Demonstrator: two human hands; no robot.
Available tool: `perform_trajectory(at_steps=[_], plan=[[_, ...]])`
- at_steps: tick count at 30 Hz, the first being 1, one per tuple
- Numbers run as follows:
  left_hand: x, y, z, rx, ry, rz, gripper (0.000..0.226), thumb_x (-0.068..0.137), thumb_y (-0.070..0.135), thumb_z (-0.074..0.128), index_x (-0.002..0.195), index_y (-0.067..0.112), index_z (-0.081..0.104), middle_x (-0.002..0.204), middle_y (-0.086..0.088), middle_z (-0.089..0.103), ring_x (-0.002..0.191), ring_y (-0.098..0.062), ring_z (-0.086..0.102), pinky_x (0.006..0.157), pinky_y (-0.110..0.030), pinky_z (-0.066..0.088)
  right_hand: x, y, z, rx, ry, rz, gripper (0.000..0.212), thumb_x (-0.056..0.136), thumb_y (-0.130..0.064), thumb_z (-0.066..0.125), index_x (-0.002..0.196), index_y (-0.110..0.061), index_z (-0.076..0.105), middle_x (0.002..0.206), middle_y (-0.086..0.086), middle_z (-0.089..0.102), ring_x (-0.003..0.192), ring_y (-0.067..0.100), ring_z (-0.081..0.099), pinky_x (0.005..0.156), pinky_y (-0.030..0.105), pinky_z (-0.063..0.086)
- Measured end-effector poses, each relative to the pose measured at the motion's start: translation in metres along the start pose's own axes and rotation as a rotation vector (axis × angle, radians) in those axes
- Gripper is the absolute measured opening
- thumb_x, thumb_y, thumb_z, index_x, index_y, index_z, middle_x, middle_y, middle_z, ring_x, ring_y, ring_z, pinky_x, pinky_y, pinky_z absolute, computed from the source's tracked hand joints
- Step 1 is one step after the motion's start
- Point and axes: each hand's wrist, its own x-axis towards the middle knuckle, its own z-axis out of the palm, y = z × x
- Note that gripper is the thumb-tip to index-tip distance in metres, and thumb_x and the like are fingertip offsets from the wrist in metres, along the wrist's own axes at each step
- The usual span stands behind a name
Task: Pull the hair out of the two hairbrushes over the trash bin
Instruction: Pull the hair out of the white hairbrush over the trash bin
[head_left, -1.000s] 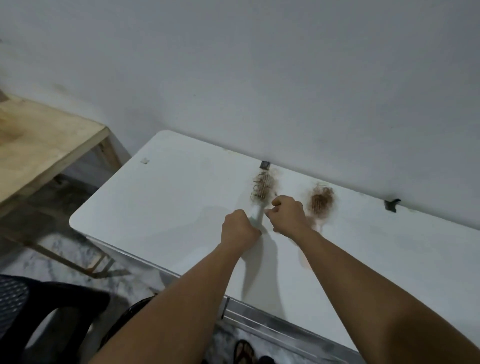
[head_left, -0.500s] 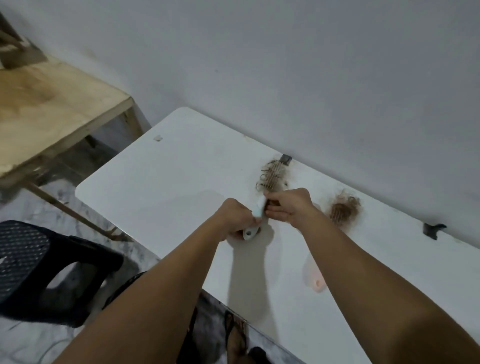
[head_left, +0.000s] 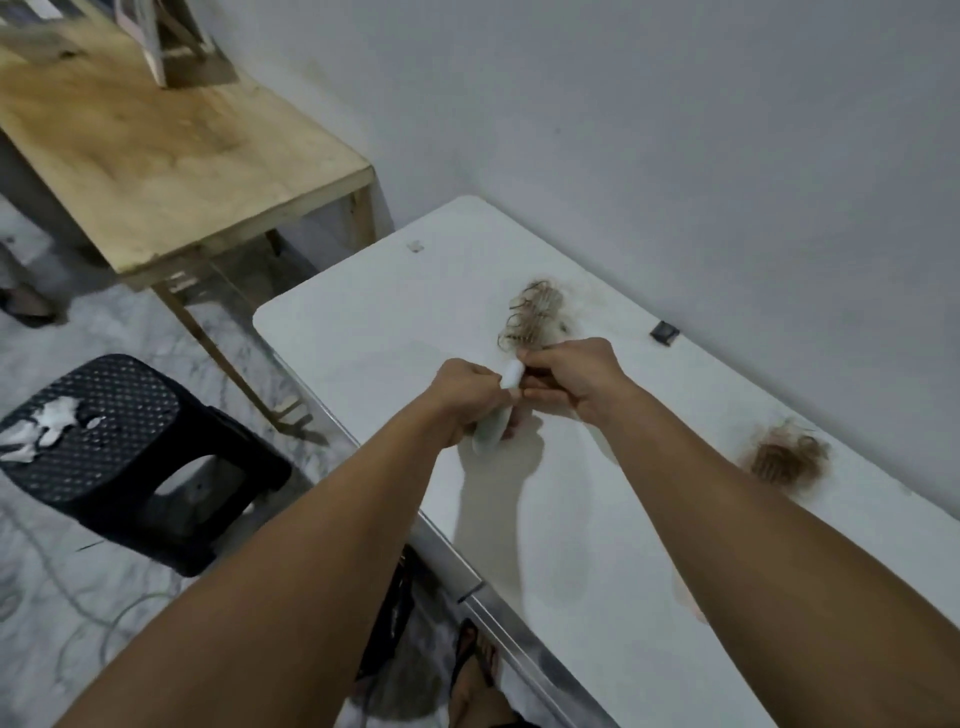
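A white hairbrush (head_left: 535, 317), its head matted with brown hair, is lifted a little above the white table (head_left: 374, 332). My left hand (head_left: 467, 400) is shut on its pale handle. My right hand (head_left: 571, 376) pinches the brush at the base of the head, where the hair starts. A second hairbrush (head_left: 787, 460), also clogged with brown hair, lies flat on the table to the right; its pinkish handle is mostly hidden behind my right forearm. No trash bin is in view.
A black plastic stool (head_left: 119, 452) stands on the marble floor at the left. A wooden table (head_left: 171, 156) sits behind it. The white wall runs close along the table's far edge, with a small black clip (head_left: 664, 331) there. My sandalled foot (head_left: 478, 670) shows below.
Both hands have lifted the white hairbrush off the table and drawn it slightly nearer. The view has swung left and down, bringing in the stool and the wooden table.
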Motion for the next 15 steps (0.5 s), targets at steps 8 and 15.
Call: perform_trajectory(at_steps=[8, 15], plan=[[-0.011, -0.033, -0.084, -0.153, 0.236, 0.066, 0.030, 0.088, -0.004, 0.065, 0.115, -0.014, 0.059, 0.084, -0.023, 0.065, 0.056, -0.023, 0.058, 0.054, -0.032, 0.054, 0.000, -0.006, 0.104, -0.158, -0.082, -0.154, 0.013, 0.067, 0.008, 0.076, 0.076, 0.007, 0.067, 0.079, 0.025, 0.073, 0.073, 0.035, 0.074, 0.072, 0.048, 0.062], [-0.045, -0.073, -0.161, -0.256, 0.391, 0.132, 0.018, 0.086, -0.003, 0.067, 0.104, -0.003, 0.070, 0.088, -0.020, 0.067, 0.062, -0.023, 0.059, 0.061, -0.033, 0.055, -0.020, 0.006, 0.202, -0.253, -0.224, -0.306, 0.013, 0.070, 0.010, 0.074, 0.073, 0.000, 0.067, 0.088, 0.023, 0.072, 0.072, 0.033, 0.075, 0.066, 0.039, 0.062]])
